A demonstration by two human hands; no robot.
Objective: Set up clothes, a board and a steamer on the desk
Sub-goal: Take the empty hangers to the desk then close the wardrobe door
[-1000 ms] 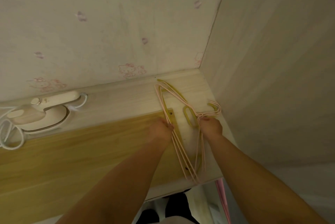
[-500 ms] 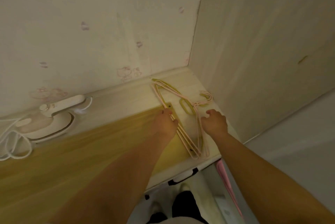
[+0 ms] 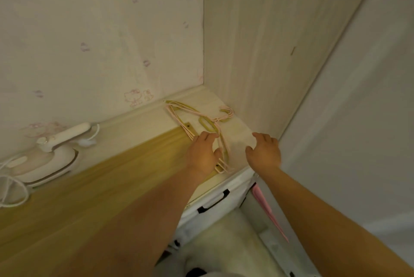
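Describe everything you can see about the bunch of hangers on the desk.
The hangers are a loose stack of thin wire-like frames, most pale pink, at least one olive yellow. They lie flat in the desk's far right corner, hooks toward the side wall, one edge overlapping the wooden board. The left hand rests on them; the right hand is apart.

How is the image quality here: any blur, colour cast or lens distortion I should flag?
Head view: dim, warm yellowish cast throughout; the board and steamer at left are smeared by motion blur; the wide lens bends the wall corner and desk edge; the hangers and both hands, left hand and right hand, read fairly sharp; no glare.
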